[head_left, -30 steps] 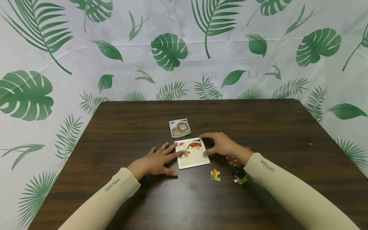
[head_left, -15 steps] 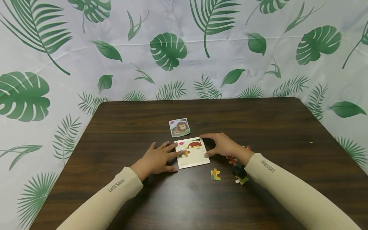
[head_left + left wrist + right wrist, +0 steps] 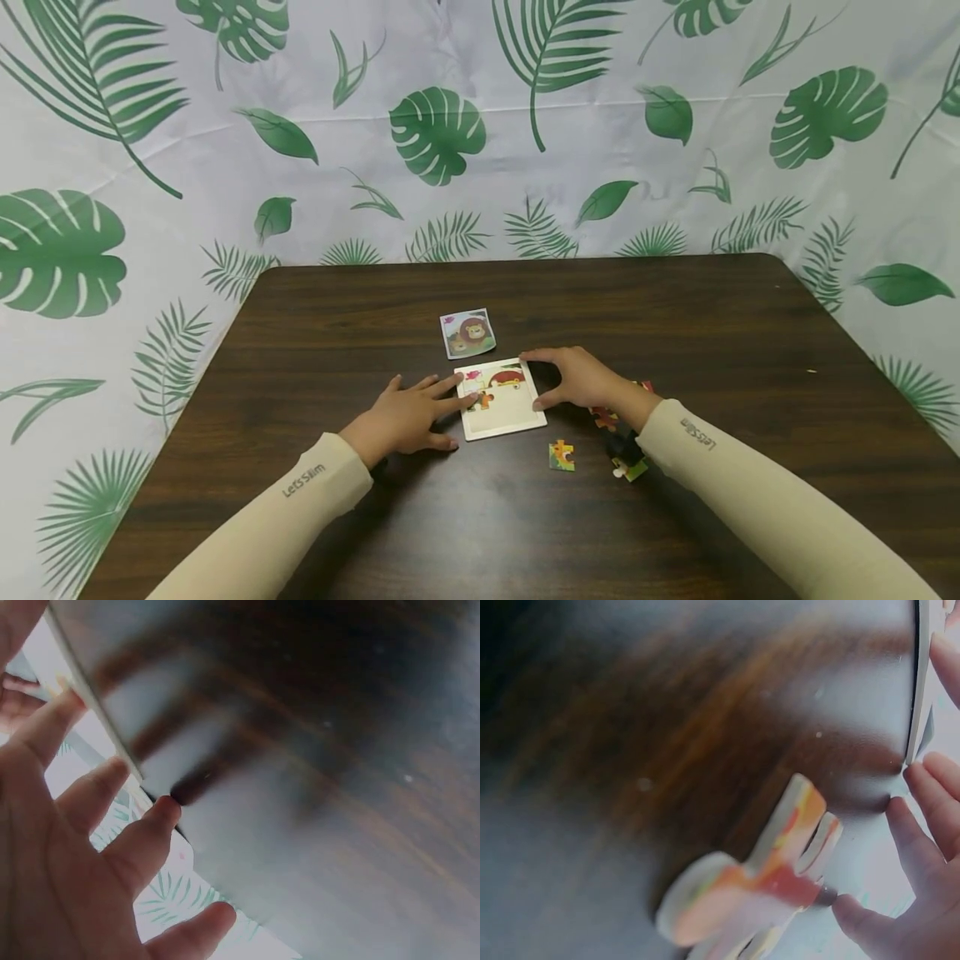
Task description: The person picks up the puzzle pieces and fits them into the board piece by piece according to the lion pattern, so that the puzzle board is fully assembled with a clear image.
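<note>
A square wooden jigsaw tray (image 3: 516, 418) lies on the table with several pieces along its top and left, showing part of a lion picture. My left hand (image 3: 405, 417) spreads its fingers, and its fingertips rest on the tray's left side and a fitted piece. On the other side my right hand (image 3: 583, 379) touches the tray's top right corner with a finger and the right rim with its thumb. The left wrist view shows the fingers long and apart beside the tray rim (image 3: 94, 705). A loose puzzle piece (image 3: 562, 456) lies below the tray.
More loose puzzle pieces (image 3: 630, 468) lie under and beside the right wrist, partly hidden; some stand out close up in the right wrist view as stacked pieces (image 3: 780, 889). A lion picture card (image 3: 468, 333) sits behind the tray. A leaf-print cloth (image 3: 337, 183) hangs behind the table.
Both hands keep their places at the tray almost unchanged. Only the left hand shifts very slightly; the tray and the loose pieces stay where they were.
</note>
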{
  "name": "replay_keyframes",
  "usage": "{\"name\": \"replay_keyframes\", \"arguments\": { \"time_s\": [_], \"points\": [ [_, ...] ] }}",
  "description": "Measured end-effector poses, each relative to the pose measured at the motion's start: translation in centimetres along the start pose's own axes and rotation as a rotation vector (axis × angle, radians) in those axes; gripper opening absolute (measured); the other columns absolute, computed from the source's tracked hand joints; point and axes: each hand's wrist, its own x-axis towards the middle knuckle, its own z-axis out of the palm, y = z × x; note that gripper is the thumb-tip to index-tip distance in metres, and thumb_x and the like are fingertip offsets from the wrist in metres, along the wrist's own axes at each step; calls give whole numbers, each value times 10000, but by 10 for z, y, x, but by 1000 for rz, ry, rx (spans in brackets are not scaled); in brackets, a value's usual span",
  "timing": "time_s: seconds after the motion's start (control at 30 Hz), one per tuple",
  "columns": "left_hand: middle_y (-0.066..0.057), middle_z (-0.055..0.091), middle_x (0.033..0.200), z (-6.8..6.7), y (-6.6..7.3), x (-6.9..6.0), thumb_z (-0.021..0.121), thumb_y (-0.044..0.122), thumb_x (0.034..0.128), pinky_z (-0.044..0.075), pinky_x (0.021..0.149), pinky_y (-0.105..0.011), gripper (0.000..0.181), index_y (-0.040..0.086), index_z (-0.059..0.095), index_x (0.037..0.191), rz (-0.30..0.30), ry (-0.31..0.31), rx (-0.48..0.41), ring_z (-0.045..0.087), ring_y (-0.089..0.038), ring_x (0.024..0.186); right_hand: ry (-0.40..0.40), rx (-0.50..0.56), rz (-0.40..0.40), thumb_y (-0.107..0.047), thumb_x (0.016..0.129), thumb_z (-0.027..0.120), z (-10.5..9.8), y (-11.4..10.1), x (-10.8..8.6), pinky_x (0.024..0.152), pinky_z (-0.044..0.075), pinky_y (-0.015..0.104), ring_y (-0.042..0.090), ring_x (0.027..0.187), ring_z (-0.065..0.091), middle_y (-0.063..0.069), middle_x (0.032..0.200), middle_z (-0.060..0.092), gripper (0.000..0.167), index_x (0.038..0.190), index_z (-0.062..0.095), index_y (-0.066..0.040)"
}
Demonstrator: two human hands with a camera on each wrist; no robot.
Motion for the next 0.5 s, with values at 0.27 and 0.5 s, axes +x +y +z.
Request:
{"name": "replay_keyframes", "arguments": {
  "time_s": [0.27,0.5],
  "points": [
    [23,155,1527,2,-4,4,509,594,844,137,1007,-626,689,355,279,1449,54,26,-89,143,-276,1379,45,55,-26,-342,802,717,-9,15,-9,961,351,498,304,1229,431,102,1332,494,632,1349,484,-131],
    [-40,208,1506,1,-5,6,505,578,858,150,1012,-612,663,291,343,1433,82,80,-186,180,-264,1370,126,103,32,-246,842,688,-32,37,-32,826,444,517,331,1101,535,153,1308,506,484,1282,549,-101]
  ]
}}
